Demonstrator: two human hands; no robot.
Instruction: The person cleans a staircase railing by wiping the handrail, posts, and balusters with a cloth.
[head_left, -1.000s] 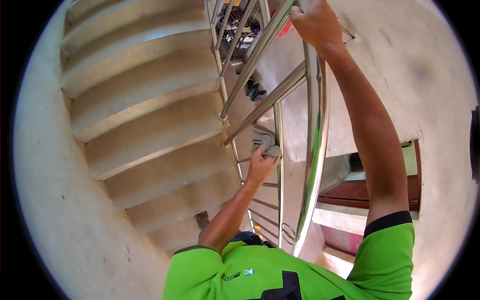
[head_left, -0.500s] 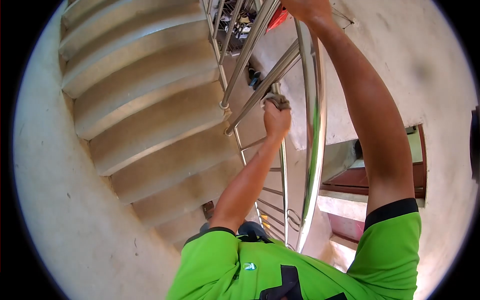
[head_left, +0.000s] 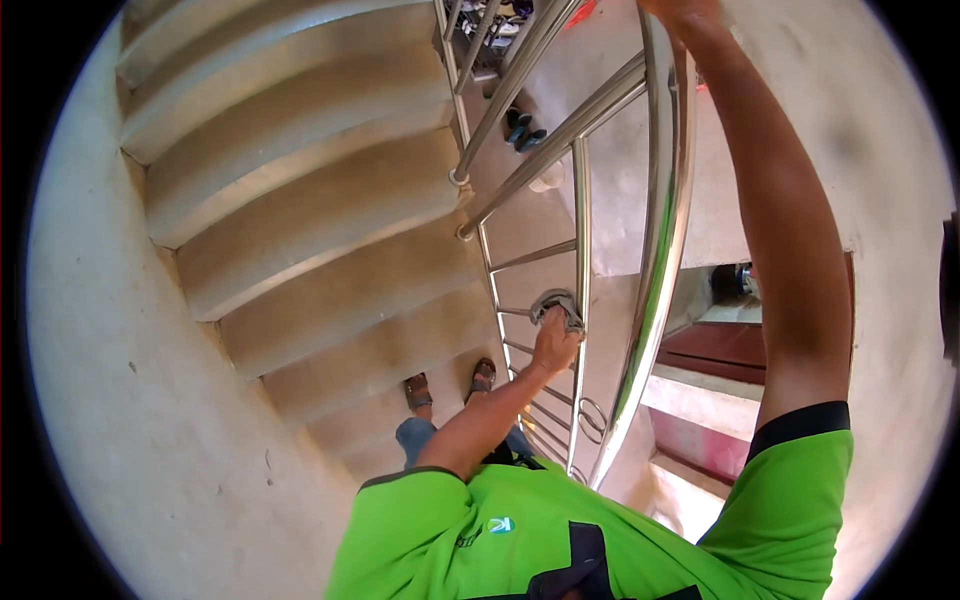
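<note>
My left hand is closed on a crumpled grey cloth. Hand and cloth are against a shiny metal post of the stair railing, by a thin crossbar. How far the cloth wraps around the metal is hidden. At the top edge, my right hand is at the thick curved handrail. The frame cuts off its fingers, so their grip does not show.
Concrete steps run down the left beside a plain wall. My sandalled feet stand on a step. Beyond the railing, dark shoes lie on the floor below. A reddish-brown ledge shows at the right.
My left hand has slid the cloth along the post, toward my body. The view has shifted, bringing my feet into sight. My right hand stays by the handrail.
</note>
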